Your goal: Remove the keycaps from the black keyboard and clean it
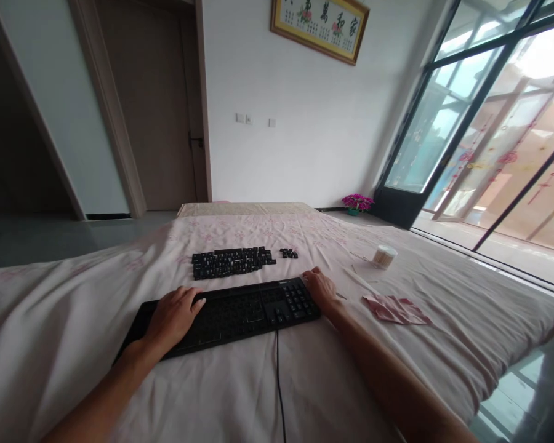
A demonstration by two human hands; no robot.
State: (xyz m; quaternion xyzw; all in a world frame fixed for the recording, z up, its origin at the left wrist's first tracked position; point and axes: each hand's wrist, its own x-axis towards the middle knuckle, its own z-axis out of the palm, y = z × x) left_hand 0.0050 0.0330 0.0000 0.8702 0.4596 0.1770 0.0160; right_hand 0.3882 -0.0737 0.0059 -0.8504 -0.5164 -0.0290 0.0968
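A black computer keyboard point(240, 314) lies slightly askew on the bedspread, its cable running towards me. Its main key area is bare of keycaps, while keys remain on the number pad at the right. My left hand point(175, 311) grips the left part, fingers over the far edge and thumb on top. At the right end, my right hand point(320, 288) is closed on the far corner; its fingertips are partly hidden. Beyond the keyboard, loose black keycaps point(231, 263) are laid out in rows, with a small group of keycaps point(289, 253) to their right.
A clear round tub of cotton swabs point(385, 256) and a crumpled pink cloth point(397, 309) rest on the pink bedspread point(240, 394) at the right. Thin sticks lie near the tub. Pink flowers point(357, 202) stand on the floor by the glass door.
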